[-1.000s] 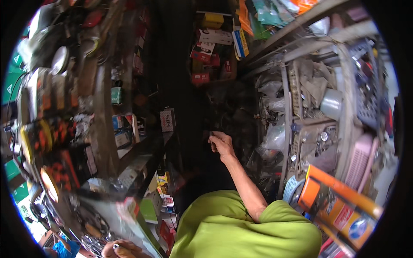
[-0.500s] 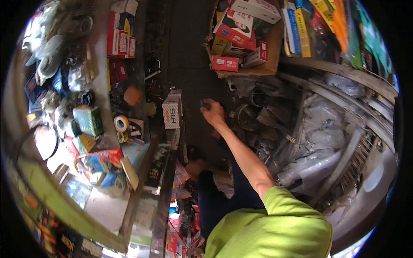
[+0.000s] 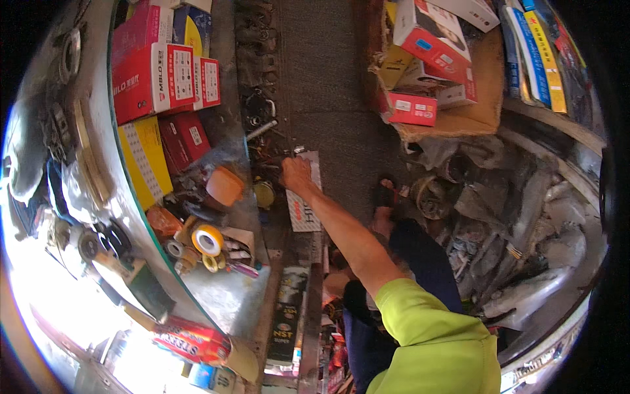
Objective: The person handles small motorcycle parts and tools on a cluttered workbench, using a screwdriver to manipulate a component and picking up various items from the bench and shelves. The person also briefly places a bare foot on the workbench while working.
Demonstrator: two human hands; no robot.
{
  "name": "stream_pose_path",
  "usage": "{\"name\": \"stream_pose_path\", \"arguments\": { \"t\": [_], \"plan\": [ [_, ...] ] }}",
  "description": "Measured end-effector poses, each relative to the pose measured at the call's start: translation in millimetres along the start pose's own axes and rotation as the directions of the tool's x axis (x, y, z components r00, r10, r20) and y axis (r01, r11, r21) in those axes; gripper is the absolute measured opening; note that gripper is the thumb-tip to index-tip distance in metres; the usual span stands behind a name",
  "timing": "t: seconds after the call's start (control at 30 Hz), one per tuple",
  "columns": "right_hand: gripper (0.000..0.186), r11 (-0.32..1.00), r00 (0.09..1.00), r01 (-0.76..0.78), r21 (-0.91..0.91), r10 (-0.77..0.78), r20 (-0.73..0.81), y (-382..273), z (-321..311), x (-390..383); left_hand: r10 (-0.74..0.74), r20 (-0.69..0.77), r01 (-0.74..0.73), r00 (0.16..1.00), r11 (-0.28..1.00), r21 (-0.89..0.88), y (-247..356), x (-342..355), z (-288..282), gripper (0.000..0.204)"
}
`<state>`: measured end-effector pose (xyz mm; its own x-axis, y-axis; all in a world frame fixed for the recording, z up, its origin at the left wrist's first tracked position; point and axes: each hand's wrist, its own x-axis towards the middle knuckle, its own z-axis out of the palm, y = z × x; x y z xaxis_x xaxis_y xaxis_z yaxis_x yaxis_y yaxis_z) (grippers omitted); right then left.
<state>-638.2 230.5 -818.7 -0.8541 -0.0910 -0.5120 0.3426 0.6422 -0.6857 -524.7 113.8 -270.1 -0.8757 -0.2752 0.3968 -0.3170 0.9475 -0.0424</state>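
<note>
Glare (lower left); dim centre

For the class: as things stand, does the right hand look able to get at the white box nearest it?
Probably yes: the right hand is at one end of the white box, and nothing visible blocks the way. Whether they touch is unclear.

Passage over dark floor (image 3: 328, 98) — carton (image 3: 469, 125) right, white box (image 3: 305, 213) and metal parts (image 3: 262, 129) left
</note>
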Motion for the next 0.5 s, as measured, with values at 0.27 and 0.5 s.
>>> {"name": "stream_pose_path", "arguments": {
  "t": [0.27, 0.5],
  "plan": [
    [0.023, 0.997, 0.954, -0.053, -0.06, 0.068, 0.291, -10, 44, 36, 0.022, 0.02, -0.022, 1.0, 1.0, -0.003, -2, 5, 20, 0.018],
    [0.032, 0.98, 0.972, -0.1, 0.173, 0.059, 0.226, 29, 63, 37, 0.012, 0.024, -0.012, 1.0, 1.0, -0.014, -8, 5, 28, 0.019]
  ]
}}
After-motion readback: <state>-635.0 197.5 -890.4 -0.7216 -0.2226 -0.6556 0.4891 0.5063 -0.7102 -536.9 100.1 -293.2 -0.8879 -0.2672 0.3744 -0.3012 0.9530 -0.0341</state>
